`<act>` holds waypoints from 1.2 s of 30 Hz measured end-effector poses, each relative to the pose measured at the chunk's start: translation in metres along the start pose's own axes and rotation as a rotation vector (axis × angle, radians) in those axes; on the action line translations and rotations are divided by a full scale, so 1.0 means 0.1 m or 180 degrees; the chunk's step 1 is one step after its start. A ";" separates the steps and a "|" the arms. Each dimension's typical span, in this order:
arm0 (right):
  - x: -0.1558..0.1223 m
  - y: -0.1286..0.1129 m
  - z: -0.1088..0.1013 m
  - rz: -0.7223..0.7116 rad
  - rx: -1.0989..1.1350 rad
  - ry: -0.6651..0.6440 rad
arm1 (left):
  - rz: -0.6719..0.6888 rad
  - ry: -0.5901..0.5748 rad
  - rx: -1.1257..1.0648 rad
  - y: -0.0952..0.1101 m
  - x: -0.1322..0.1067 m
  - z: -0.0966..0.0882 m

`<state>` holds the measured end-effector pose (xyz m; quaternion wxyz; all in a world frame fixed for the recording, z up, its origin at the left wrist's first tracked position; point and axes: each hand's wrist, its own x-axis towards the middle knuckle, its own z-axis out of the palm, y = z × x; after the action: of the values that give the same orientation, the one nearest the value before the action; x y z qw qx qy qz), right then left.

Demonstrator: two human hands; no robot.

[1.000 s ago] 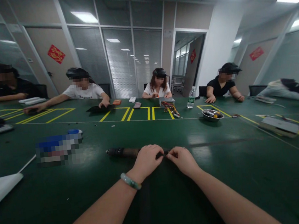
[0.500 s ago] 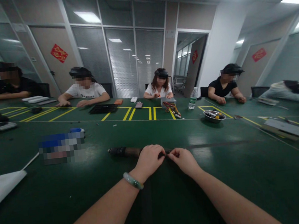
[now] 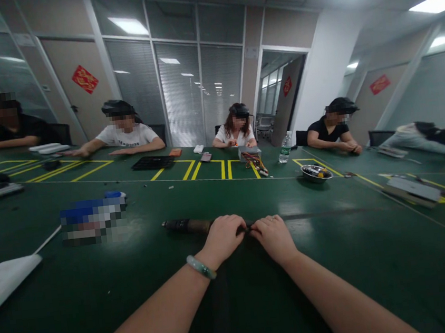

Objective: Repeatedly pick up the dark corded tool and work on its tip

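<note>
A long dark rod-like object (image 3: 187, 225) lies across the green table (image 3: 100, 285) in front of me, its thicker end pointing left and a thin part running right. My left hand (image 3: 224, 236), with a pale green bangle on the wrist, is closed over the rod near its middle. My right hand (image 3: 274, 235) touches it fingertip to fingertip, fingers pinched on the same spot of the rod; a ring shows on one finger. What lies under the fingertips is hidden.
A blurred blue-and-white item (image 3: 90, 216) and a white sheet (image 3: 4, 279) lie to my left. A metal bowl (image 3: 316, 171), a water bottle (image 3: 285, 146), a wire bundle (image 3: 254, 161) and a black keyboard (image 3: 153, 162) sit farther off. Several people sit around the table.
My hands stay pinched together on the rod. The view has shifted slightly. The person in white across the table has moved their arms off the black keyboard.
</note>
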<state>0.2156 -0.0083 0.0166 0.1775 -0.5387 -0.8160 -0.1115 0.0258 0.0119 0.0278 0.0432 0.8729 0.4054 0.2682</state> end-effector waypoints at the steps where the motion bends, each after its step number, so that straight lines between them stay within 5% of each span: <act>1: 0.00 0.00 0.00 -0.0075 -0.0078 0.0005 | 0.0002 0.0002 0.0001 0.00 0.00 0.00; 12: 0.06 0.06 0.06 -0.0566 -0.0292 -0.0032 | 0.0017 -0.0010 -0.0023 0.01 -0.01 -0.05; 22: 0.19 0.13 0.16 -0.0324 -0.0154 -0.0632 | -0.0099 0.0091 0.0041 0.04 -0.05 -0.07; 29: 0.26 0.18 0.12 -0.0209 -0.0234 -0.0705 | 0.0500 0.0350 -0.0111 0.10 -0.09 -0.17; 33: 0.22 0.48 0.02 0.0064 -0.0321 -0.0699 | 0.0684 0.0164 -0.0274 0.11 -0.13 -0.25; 36: 0.01 0.97 -0.10 0.0575 -0.0396 -0.0765 | 0.0738 0.0010 -0.0362 0.10 -0.15 -0.28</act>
<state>0.3062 0.0266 0.0256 0.0542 -0.6293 -0.7711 -0.0801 0.0108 -0.0099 0.0486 0.0607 0.9096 0.2859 0.2954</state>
